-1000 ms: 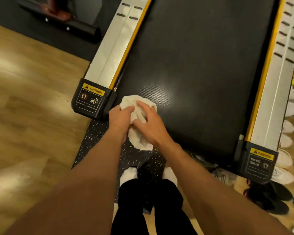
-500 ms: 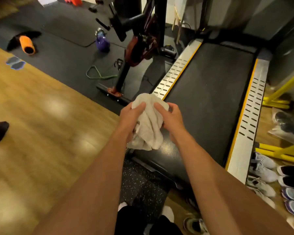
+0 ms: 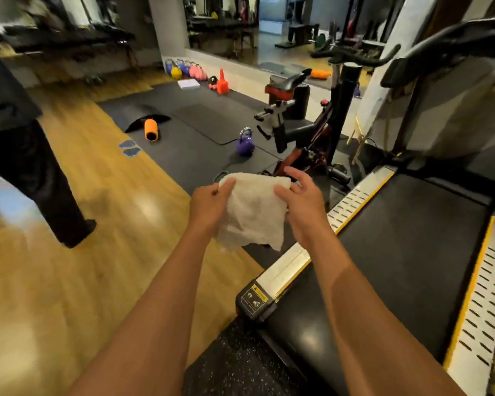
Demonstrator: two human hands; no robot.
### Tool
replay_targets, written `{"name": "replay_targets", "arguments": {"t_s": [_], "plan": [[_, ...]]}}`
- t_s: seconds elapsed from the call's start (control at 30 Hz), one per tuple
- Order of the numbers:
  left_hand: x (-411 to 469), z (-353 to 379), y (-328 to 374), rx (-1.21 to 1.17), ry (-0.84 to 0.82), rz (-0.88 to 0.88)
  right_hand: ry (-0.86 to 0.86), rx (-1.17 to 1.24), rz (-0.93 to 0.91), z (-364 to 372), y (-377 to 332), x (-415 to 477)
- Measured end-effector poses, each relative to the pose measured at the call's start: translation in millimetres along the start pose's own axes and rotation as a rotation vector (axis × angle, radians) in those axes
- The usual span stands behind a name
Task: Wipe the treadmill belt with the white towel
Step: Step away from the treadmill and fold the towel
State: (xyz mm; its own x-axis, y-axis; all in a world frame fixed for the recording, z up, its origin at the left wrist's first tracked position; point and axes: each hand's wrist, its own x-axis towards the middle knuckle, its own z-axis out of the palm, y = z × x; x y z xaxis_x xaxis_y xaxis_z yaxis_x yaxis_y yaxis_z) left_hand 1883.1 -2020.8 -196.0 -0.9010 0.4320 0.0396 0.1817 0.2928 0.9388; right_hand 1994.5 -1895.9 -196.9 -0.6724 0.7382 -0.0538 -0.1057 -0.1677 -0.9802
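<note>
The white towel [image 3: 253, 211] is held up in the air, left of the treadmill belt [image 3: 397, 252], pinched at its top corners by the left hand [image 3: 209, 202] and right hand [image 3: 300, 201]. Wiping appears paused or finished. A second earlier it was pressed on the belt's near end; beyond, a purple kettlebell [image 3: 245, 144] is seen.

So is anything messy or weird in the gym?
A little. An orange foam roller and a purple kettlebell lie loose on the black mats, away from the kettlebell row by the wall. Nothing looks spilled or broken. The white towel is held above the floor.
</note>
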Motion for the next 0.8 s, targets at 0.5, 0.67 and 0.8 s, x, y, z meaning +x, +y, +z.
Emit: {"name": "replay_targets", "arguments": {"t_s": [0.5,0.67,0.8], "plan": [[180.3,-189.5,-94.0,-0.909,-0.353,-0.421,-0.103,-0.030,-0.058,289.0,-3.8,108.9],[280.2,-197.2,-92.6,-0.940,-0.298,-0.368,-0.015,-0.028,-0.088,322.8,19.9,185.7],[372.0,-199.5,-117.3,-0.806,-0.347,-0.418,0.074,-0.013,-0.125,365.0,47.2,271.7]]}}
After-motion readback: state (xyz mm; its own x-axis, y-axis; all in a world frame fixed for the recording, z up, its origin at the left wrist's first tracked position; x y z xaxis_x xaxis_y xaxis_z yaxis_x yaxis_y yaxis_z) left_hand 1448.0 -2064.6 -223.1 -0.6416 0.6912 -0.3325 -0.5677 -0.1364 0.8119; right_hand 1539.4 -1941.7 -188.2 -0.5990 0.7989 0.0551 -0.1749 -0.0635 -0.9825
